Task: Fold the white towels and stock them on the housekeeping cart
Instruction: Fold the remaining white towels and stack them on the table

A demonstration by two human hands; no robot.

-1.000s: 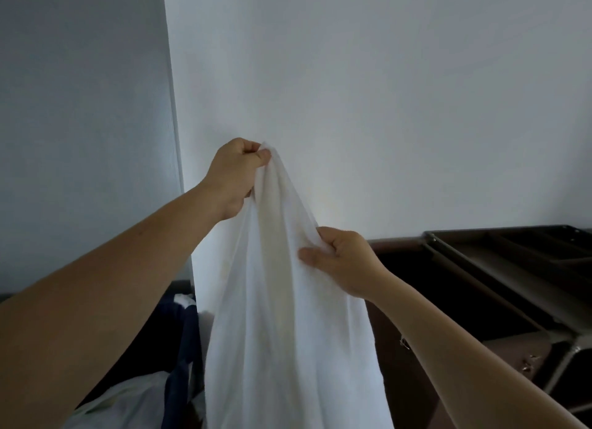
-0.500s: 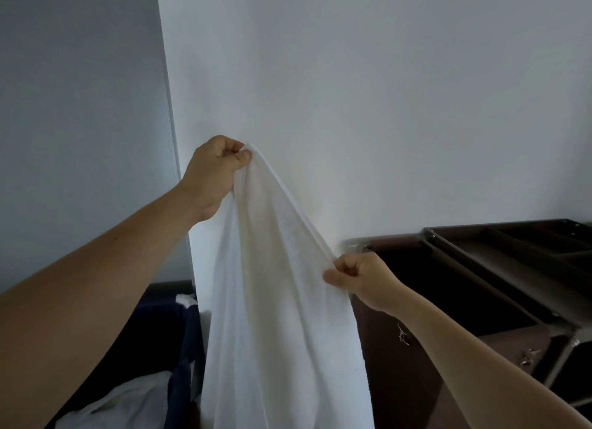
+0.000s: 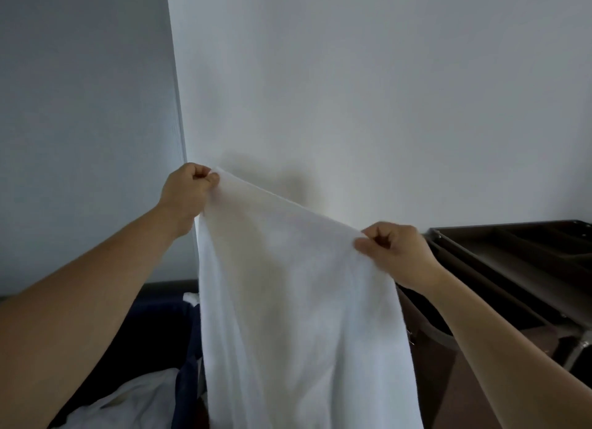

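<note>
White terry towel held up between two hands

Left hand and right hand each pinch a top corner of the white towel; dark brown cart at right.

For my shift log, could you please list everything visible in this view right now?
white towel: 1, white, centre, hanging unfolded from its top edge
housekeeping cart: 1, dark brown, right, with a divided tray on top
fabric bag: 1, dark blue, lower left; probably for linen
loose linen: 1 heap, white, bottom left by the bag
wall: 2 faces, pale grey, behind everything
left hand: 1, grips the towel's upper left corner, held higher
right hand: 1, pinches the towel's top edge on the right, held lower
</note>
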